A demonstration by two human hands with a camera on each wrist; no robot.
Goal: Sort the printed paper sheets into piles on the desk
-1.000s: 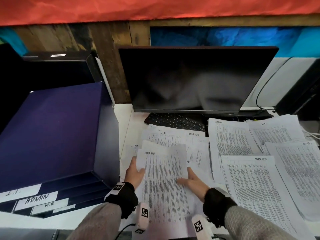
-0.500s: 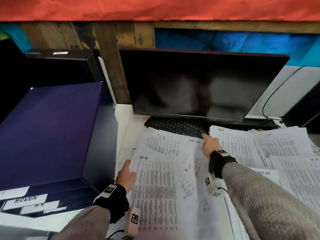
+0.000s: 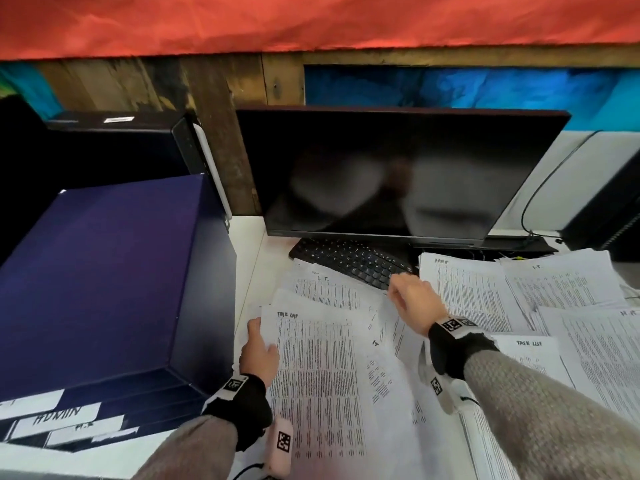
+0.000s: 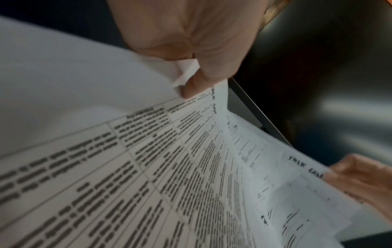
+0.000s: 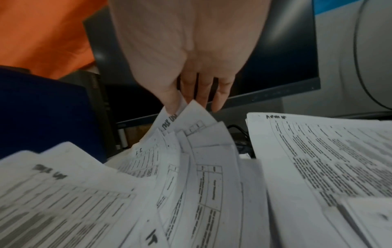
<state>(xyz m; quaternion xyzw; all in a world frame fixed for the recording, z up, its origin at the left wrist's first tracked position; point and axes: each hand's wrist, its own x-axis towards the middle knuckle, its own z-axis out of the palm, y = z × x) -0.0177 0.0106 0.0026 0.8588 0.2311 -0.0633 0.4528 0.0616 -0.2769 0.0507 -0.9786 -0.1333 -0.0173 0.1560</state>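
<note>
A loose fan of printed sheets (image 3: pixel 332 341) lies in front of me on the white desk (image 3: pixel 249 258). The top sheet (image 3: pixel 311 382), headed "Task list", has its left edge pinched between thumb and finger of my left hand (image 3: pixel 258 337) (image 4: pixel 191 83). My right hand (image 3: pixel 398 285) (image 5: pixel 186 102) reaches to the far end of the fan and pinches the upper corners of sheets there, thumb on a "Task list" corner (image 5: pixel 169 122). Sorted piles lie to the right: an Admin pile (image 3: pixel 464 299) (image 5: pixel 318 159), an I.T. pile (image 3: pixel 561 282) and a Task list pile (image 3: pixel 533 348).
A dark monitor (image 3: pixel 398 174) stands at the back with a black keyboard (image 3: pixel 346 258) partly under the papers. A dark blue stack of labelled trays (image 3: pixel 104 282) fills the left. Cables (image 3: pixel 530 216) and a black box (image 3: pixel 609 216) sit at the far right.
My right hand has left the near part of the top sheet, reached forward to the fan's far end and taken hold of the corners there. The left hand stays on the left edge.
</note>
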